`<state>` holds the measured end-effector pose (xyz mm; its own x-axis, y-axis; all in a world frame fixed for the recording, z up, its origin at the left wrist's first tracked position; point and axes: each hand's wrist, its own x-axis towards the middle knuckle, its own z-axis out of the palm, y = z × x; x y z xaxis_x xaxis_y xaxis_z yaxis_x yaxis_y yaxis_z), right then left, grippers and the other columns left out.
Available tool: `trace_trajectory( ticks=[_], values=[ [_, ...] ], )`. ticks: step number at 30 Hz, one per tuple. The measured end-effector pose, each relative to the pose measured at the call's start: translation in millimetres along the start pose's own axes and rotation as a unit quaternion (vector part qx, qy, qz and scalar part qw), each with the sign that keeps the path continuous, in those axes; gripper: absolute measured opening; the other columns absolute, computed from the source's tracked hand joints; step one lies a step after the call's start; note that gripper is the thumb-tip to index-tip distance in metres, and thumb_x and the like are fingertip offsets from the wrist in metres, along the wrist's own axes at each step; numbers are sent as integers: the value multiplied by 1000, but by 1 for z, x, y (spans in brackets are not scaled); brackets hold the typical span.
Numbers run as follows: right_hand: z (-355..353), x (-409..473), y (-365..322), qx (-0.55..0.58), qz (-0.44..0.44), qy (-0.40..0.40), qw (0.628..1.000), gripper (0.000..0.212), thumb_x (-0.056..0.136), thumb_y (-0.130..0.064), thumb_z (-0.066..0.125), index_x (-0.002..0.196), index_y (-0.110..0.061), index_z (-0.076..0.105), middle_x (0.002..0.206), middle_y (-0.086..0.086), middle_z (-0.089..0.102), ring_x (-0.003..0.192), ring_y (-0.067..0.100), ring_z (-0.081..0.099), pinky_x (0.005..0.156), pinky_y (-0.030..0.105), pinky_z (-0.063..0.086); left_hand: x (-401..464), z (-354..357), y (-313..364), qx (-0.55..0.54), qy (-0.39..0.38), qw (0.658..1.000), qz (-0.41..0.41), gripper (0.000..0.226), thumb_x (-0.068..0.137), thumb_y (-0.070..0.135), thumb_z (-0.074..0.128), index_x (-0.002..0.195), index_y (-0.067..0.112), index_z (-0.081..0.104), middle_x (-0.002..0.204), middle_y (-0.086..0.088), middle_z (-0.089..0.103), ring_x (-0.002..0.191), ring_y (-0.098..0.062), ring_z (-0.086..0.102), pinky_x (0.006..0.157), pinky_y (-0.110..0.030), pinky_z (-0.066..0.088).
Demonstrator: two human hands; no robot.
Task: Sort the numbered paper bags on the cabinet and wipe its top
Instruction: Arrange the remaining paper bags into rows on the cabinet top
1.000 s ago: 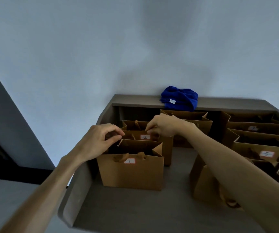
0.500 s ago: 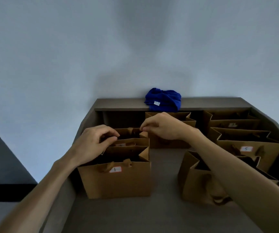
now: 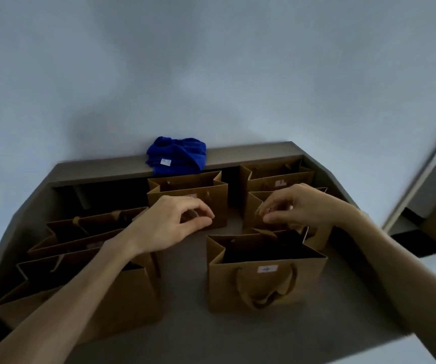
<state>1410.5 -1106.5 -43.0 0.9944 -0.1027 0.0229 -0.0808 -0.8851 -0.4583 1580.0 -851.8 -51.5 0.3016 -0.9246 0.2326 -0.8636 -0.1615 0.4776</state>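
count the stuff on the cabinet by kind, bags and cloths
brown paper bags: 6, for example the near right one and the back middle one
blue cloth: 1
total: 7

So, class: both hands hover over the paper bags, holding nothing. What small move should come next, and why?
Probably lower the right hand onto the rim of the bag right beneath it and pinch it. Its fingers are curled just above that rim, the left hand is empty, and the front bag blocks a slide.
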Motion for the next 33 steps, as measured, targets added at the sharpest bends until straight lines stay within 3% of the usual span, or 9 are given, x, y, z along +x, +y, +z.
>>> trace_trajectory(
  ticks=[3, 6, 11, 14, 19, 22, 25, 28, 33],
  values=[
    [-2, -15, 14, 10, 13, -1, 1000, 20, 89, -36, 69, 108, -31, 70, 104, -18, 67, 97, -4, 62, 82, 13, 52, 24, 19, 12, 19, -88, 996, 4, 23, 91, 40, 58, 113, 35, 62, 107, 23, 60, 95, 12, 57, 91, -18, 47],
    [-5, -21, 24, -16, 22, 16, 999, 18, 92, -29, 66, 110, -28, 69, 105, -19, 64, 97, -5, 61, 82, 12, 51, 40, 33, 15, 26, -149, 989, 6, 22, 93, 33, 58, 115, 33, 62, 109, 16, 65, 93, 9, 61, 82, -13, 50],
    [-14, -20, 41, -40, 38, 94, 994, 24, 101, -16, 52, 118, -20, 68, 105, -14, 66, 92, -6, 61, 77, 3, 43, 55, 37, 12, 44, -155, 987, 13, 22, 95, 27, 55, 116, 29, 63, 113, 11, 66, 96, 6, 61, 84, -15, 49],
    [-19, -21, 52, -47, 52, 116, 991, 26, 101, -14, 52, 120, -21, 68, 114, -10, 67, 103, 0, 60, 84, 8, 42, 58, 36, 10, 46, -165, 985, 12, 21, 95, 30, 56, 114, 32, 64, 111, 15, 65, 95, 8, 60, 82, -12, 48],
    [-24, -28, 64, -76, 76, 88, 990, 24, 97, -18, 61, 119, -18, 68, 114, -8, 67, 103, 3, 60, 82, 10, 42, 58, 31, 13, 31, -223, 974, 18, 21, 92, 39, 58, 111, 33, 65, 103, 21, 63, 94, 11, 58, 80, -12, 50],
    [-21, -33, 72, -100, 96, 68, 988, 21, 96, -21, 62, 115, -19, 70, 113, -6, 68, 100, 3, 59, 85, 15, 47, 65, 30, 19, 18, -192, 981, 30, 24, 89, 49, 53, 106, 36, 65, 100, 19, 65, 91, 8, 61, 80, -18, 52],
    [-17, -32, 77, -109, 102, 85, 985, 19, 97, -23, 60, 112, -20, 72, 111, -6, 69, 94, 1, 56, 73, 7, 40, 80, 37, 23, 5, -97, 994, 51, 22, 93, 41, 53, 106, 29, 67, 96, 13, 69, 84, 3, 66, 80, -25, 56],
    [-17, -28, 76, -117, 103, 104, 982, 20, 97, -24, 60, 113, -20, 72, 111, -6, 69, 98, 3, 58, 78, 13, 40, 100, 45, 25, 31, -20, 998, 45, 21, 95, 37, 54, 109, 28, 67, 99, 9, 70, 84, -1, 65, 80, -34, 58],
    [-22, -25, 78, -118, 96, 69, 986, 20, 96, -30, 63, 109, -20, 74, 109, -7, 70, 97, 3, 60, 83, 17, 45, 125, 52, 24, 64, 6, 997, 34, 23, 94, 40, 55, 108, 27, 68, 104, 5, 70, 84, -5, 65, 79, -39, 58]
  ],
)
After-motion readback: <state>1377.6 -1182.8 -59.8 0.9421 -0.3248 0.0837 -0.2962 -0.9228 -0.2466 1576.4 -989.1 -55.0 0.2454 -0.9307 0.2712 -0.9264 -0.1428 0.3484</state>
